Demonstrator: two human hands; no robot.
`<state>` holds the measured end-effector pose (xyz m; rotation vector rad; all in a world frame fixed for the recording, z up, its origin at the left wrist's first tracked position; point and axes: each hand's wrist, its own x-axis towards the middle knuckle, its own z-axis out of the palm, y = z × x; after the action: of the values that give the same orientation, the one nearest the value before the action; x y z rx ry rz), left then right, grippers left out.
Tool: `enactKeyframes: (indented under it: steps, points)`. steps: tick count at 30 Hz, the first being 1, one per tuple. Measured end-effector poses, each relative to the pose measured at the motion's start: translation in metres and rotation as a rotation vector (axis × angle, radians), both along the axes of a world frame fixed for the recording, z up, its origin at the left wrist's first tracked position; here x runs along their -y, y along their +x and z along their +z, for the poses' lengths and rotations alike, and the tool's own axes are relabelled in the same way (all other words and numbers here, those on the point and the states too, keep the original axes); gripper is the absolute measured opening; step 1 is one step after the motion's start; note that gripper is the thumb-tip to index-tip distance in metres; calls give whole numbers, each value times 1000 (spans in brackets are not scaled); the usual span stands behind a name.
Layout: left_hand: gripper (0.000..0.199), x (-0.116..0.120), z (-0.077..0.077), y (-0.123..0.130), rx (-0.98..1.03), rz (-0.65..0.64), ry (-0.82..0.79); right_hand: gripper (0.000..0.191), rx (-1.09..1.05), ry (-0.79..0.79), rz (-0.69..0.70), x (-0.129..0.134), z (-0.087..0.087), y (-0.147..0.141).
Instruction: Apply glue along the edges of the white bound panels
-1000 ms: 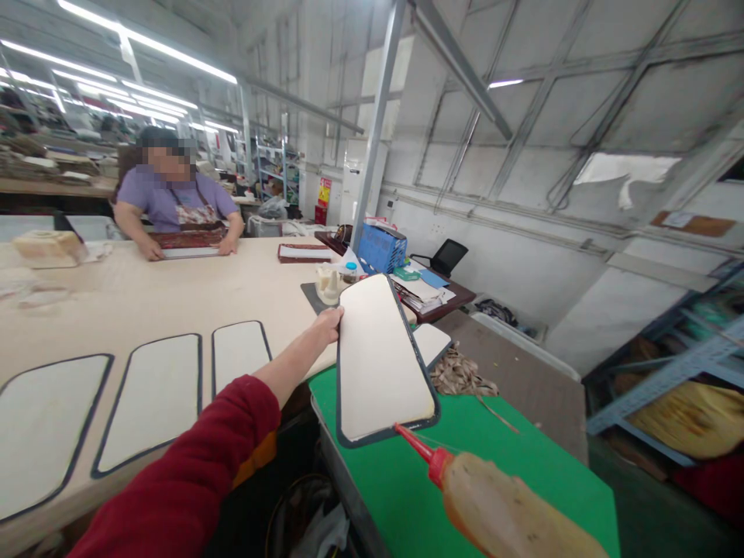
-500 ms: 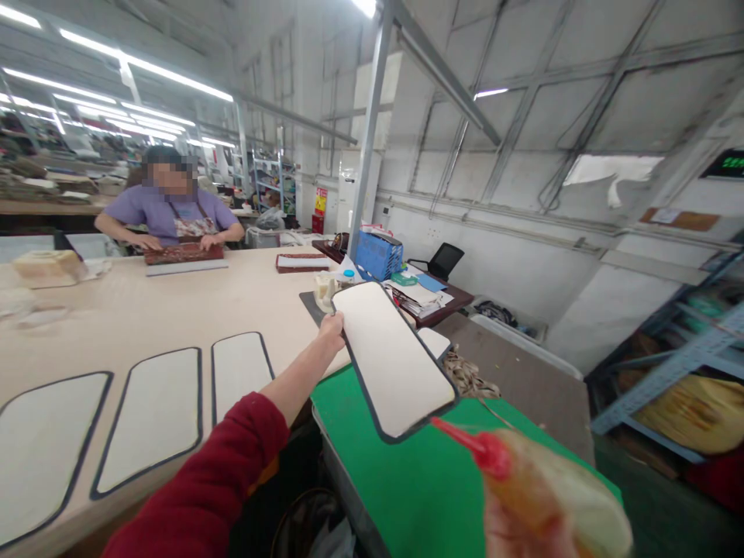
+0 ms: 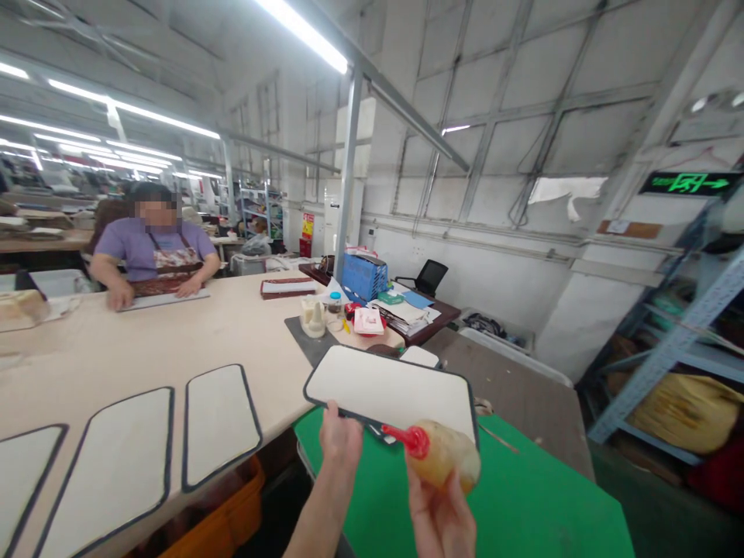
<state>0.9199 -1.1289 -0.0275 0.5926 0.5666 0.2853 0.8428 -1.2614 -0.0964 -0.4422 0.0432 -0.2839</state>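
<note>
Holding white panel (image 3: 395,384) — left grip (image 3: 342,438); bottle (image 3: 449,452) — right grip (image 3: 440,508).

A factory workshop, judging by the broad worktable (image 3: 249,337), strip lights (image 3: 302,34) and metal shelving (image 3: 668,353).

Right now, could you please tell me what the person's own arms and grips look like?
The left grip is an ungloved hand with five fingers' usual shape, and the left forearm shows no sleeve, watch or bracelet within the frame. The right grip is ungloved too; its forearm is out of view.
</note>
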Motion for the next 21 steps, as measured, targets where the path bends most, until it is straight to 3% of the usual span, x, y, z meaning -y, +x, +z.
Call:
enactKeyframes:
  steps: [3,6,9,11,13,14,15,17,19,21]
  points:
    - [41,-2,-16,-27,11,-58,-130,43,-54,51,6,-1,9,8]
    - [34,-12,-49,-60,86,-142,-154,49,-118,84,36,2,22,11]
    - [32,-29,-89,-98,187,-444,30,54,-187,111,65,2,39,13]
    - [41,-45,-100,-118,207,-657,280,57,-226,118,88,1,47,14]
    - [42,-66,-86,-126,213,-687,417,59,-256,112,131,0,49,14]
    - [42,-77,-69,-124,219,-657,469,58,-267,104,159,-1,48,13]
    - [42,-88,-48,-117,217,-629,620,57,-276,97,190,-2,46,12]
    - [42,-105,2,-92,250,-535,947,52,-282,64,262,-5,40,9]
    - [56,-114,44,-58,321,-380,1163,47,-274,22,319,-9,35,6]
    - [64,-115,67,-23,375,-379,1249,46,-258,-28,351,-15,31,3]
